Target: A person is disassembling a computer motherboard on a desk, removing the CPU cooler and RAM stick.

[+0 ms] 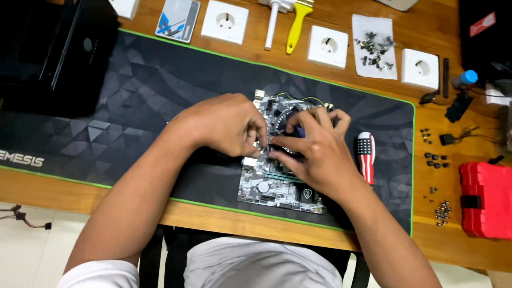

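Observation:
A small grey-white motherboard [277, 192] lies on a dark desk mat [142, 91] with a green edge. Both hands rest over the board's middle. My left hand [222, 124] presses down on the board's left part, fingers curled at the round black cooler fan [286, 119]. My right hand [314, 150] covers the fan's right side, its fingers pinching something dark at the fan; what exactly it grips is hidden. Thin wires run along the board's top edge.
A screwdriver with a striped handle [365, 155] lies right of the board. A black case [51, 40] stands at left. Wall sockets [224, 21], brushes [297, 17], a paper with screws [375, 48], loose screws [436, 162] and a red box [489, 200] surround the mat.

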